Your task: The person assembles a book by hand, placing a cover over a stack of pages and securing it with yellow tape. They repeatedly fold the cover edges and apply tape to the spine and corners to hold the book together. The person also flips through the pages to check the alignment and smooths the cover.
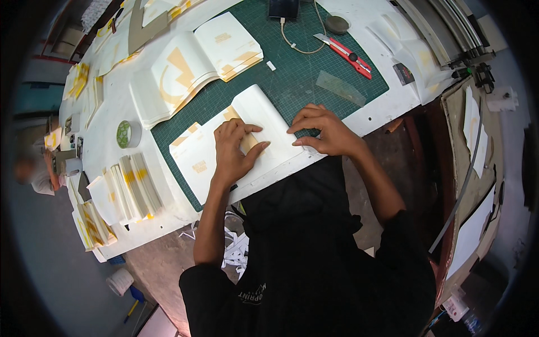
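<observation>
A white paper sheet with orange print (196, 154) lies on the green cutting mat (269, 101) at the table's front edge. Its right part is folded over into a rounded flap (264, 109). My left hand (238, 149) rests on the sheet beside the flap's left edge, thumb and fingers bent and apart. At the rounded right edge of the flap, my right hand (323, 132) grips the paper between thumb and bent fingers. What lies under the left palm is hidden.
An open stack of printed sheets (185, 67) lies behind. A red utility knife (348, 56), a clear plastic strip (340, 88) and a cabled dark device (283, 8) are on the mat. Left stand a tape roll (128, 134) and folded bundles (132, 185). Another person (42, 163) sits far left.
</observation>
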{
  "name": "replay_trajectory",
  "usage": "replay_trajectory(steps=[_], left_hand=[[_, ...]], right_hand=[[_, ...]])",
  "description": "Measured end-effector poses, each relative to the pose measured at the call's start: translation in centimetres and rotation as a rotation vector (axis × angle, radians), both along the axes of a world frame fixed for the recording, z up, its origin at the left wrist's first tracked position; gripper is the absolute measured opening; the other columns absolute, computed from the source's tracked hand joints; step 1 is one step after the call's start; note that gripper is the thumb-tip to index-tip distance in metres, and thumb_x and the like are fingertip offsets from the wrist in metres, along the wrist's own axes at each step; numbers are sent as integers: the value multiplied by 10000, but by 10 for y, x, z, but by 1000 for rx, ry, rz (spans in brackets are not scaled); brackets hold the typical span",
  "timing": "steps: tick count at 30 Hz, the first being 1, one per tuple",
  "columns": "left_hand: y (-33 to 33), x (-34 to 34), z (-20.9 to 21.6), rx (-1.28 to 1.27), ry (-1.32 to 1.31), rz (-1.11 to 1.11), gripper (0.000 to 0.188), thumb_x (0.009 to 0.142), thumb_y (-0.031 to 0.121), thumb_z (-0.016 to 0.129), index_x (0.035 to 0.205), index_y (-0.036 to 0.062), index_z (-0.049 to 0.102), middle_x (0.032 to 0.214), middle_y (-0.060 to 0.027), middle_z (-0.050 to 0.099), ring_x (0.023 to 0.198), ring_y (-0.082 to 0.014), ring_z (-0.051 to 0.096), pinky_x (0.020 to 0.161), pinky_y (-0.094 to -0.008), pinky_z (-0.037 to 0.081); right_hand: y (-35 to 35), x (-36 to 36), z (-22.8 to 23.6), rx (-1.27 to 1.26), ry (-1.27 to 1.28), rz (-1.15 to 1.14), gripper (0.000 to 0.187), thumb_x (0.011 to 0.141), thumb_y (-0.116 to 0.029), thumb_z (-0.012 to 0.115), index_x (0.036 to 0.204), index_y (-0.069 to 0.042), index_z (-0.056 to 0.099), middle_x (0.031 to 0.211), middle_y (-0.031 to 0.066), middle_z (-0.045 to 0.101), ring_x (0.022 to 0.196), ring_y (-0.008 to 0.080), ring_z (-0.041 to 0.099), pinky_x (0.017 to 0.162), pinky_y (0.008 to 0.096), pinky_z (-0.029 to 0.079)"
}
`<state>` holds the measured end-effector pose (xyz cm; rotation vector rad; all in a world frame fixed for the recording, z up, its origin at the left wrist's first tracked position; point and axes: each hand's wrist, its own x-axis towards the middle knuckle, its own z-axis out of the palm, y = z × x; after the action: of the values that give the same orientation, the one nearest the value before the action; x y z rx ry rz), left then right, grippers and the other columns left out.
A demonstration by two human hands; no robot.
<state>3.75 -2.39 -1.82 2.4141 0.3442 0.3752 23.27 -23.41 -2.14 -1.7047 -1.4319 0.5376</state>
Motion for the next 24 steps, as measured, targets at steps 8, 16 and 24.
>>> replay_trajectory(steps=[8,16,24], left_hand=[[-2,0,1,25,-34,10,375,756,264,934,1057,108,772,995,-64,601,1037,-263,573,1006,-408,362],[-2,0,-3,60,-28,8,383,749,274,940,1046,107,767,986,-58,592,1029,-267,569,1011,-410,365],[-4,2,-1,72,3,3,389,745,289,943,1040,107,766,981,-46,581,1015,-255,562,999,-405,370]], right_hand=[[-2,2,-1,-38,55,18,295,820,-161,884,1099,-94,812,1113,57,720,1156,248,603,1052,419,388],[-3,1,-2,-26,18,18,346,795,-217,908,1111,-109,817,1114,39,722,1145,239,599,1037,414,386],[-4,3,3,-78,-99,-35,410,770,-330,917,1138,-171,830,1094,-20,704,1104,178,560,1061,398,279]])
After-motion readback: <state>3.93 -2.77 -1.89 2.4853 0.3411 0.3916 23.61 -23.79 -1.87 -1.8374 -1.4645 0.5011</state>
